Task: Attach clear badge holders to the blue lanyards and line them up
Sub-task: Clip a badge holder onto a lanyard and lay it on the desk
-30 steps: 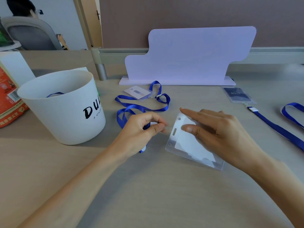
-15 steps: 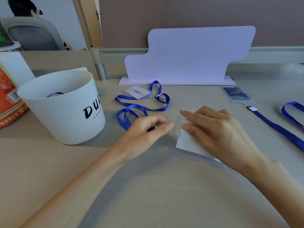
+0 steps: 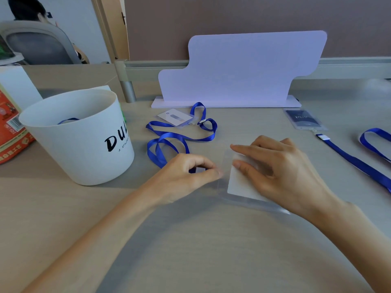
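Nearest, left hand (image 3: 190,172): is pinching the pale clip end of the blue lanyard (image 3: 163,149) between thumb and curled fingers, just beside the holder.
Right hand (image 3: 281,170): is pressing near-straight fingers onto the clear badge holder (image 3: 241,187).
Clear badge holder: is lying on the desk (image 3: 201,240), see-through, blurred, carrying a white card.
Blue lanyard: is trailing in glossy loops behind the left hand.
Farther back: a white bucket (image 3: 84,140) and a lavender stand (image 3: 243,68) are sitting.
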The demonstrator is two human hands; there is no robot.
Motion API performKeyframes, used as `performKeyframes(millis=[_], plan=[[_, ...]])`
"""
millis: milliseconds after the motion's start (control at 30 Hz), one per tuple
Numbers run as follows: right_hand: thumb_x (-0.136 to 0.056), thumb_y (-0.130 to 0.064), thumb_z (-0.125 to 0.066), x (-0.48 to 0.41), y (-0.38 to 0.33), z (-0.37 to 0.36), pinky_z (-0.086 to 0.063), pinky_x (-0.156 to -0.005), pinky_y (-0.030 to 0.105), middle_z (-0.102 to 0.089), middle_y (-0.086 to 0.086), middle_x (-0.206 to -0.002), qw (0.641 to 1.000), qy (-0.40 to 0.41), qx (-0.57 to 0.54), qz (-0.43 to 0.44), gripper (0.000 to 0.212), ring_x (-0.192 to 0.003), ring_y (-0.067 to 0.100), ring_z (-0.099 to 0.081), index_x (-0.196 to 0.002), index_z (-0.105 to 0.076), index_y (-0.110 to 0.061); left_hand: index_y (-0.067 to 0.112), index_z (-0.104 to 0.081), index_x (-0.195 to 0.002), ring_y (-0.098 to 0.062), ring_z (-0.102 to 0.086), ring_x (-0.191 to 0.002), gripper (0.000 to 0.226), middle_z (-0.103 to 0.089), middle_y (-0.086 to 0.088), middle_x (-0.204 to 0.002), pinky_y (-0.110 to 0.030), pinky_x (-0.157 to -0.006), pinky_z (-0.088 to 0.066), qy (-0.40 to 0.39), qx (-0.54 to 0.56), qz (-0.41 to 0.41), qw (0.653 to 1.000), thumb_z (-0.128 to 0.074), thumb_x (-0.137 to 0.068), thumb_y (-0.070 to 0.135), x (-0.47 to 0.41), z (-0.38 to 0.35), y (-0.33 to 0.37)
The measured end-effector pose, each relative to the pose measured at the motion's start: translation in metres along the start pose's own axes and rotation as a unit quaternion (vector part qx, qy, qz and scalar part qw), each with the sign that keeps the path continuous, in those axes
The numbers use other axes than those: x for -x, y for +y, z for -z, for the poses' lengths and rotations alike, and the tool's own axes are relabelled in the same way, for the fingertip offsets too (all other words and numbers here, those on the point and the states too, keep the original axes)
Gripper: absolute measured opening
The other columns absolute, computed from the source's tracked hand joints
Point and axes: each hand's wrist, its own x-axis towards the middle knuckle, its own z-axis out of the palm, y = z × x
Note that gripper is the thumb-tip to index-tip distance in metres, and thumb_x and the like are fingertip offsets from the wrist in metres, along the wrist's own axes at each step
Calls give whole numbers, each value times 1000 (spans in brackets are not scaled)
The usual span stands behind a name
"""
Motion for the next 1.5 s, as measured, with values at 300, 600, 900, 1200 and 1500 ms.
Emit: performKeyframes(millis=[300, 600, 900, 1200, 1500], plan=[[-90, -40, -44, 3, 5, -3, -35, -66, 29, -47, -16, -77, 998, -64, 24, -3, 37, -59, 21, -56, -112, -71, -29, 28, -66, -78, -10, -43, -61, 23, -64, 8, -71, -23, -61, -35, -56, -91, 6, 994, -58, -89, 47, -2, 5, -10], [-85, -47, -49, 4, 4, -11, -48, -81, 42, -62, -5, -112, 996, -87, -29, 2, 43, -101, 21, -56, -118, -69, -27, 37, -66, -79, -10, -36, -66, 15, -56, 11, -61, -24, -55, -29, -32, -108, -4, 994, -58, -89, 45, -2, 1, -12], [-84, -49, -52, 4, -5, -16, -47, -88, 44, -62, -12, -113, 987, -109, -118, -5, 33, -108, 16, -54, -102, -72, -30, 37, -67, -80, 4, -46, -55, 13, -52, 25, -52, -14, -54, -29, -34, -105, -28, 993, -59, -91, 36, -1, 0, -9], [-87, -51, -41, 4, -8, -10, -45, -89, 32, -53, -13, -117, 979, -198, -51, -2, 34, -106, 9, -54, -109, -62, -36, 37, -68, -81, -9, -51, -78, 9, -64, 20, -71, -21, -69, -37, -31, -95, -43, 994, -63, -87, 40, -3, 0, -17], [-89, -33, -57, 2, -16, -12, -48, -77, 31, -42, -15, -109, 965, -224, -121, -54, 8, -83, 8, -54, -95, -60, -36, 39, -66, -77, -14, -45, -78, 8, -60, 19, -62, -22, -62, -34, -18, -110, -50, 992, -64, -85, 42, -3, -1, -17]])
